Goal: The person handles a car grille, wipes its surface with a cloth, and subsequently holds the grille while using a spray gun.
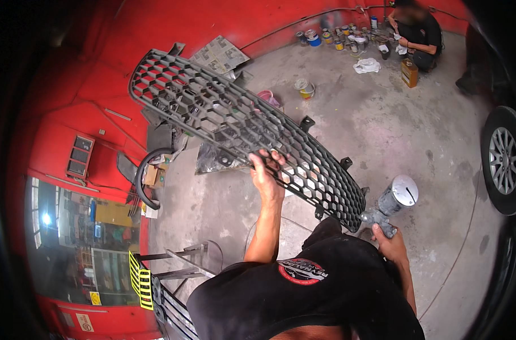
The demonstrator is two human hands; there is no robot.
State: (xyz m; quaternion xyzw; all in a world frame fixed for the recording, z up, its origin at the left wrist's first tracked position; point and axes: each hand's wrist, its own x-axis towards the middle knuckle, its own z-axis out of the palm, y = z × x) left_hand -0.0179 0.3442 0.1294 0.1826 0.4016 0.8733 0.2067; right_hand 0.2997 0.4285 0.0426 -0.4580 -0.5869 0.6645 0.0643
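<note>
A long black honeycomb car grille (303, 144) is held up at a slant, its far end at the upper left and its near end at the right. My left hand (267, 170) grips its lower edge near the middle, with the fingers bent into the mesh. At the grille's near end, my right hand (389, 242) is closed round the handle of a spray gun (389, 201). The gun has a grey-stained body and a cup with a pale round lid. Its front end is close to the grille; the trigger is not clearly visible.
A metal stand (181, 263) and a yellow-black slatted part (141, 280) are at lower left. Another person (422, 34) crouches at upper right beside paint cans (340, 42) and a brown jug (409, 73). A car wheel (502, 158) stands right; a hose (464, 249) crosses the floor.
</note>
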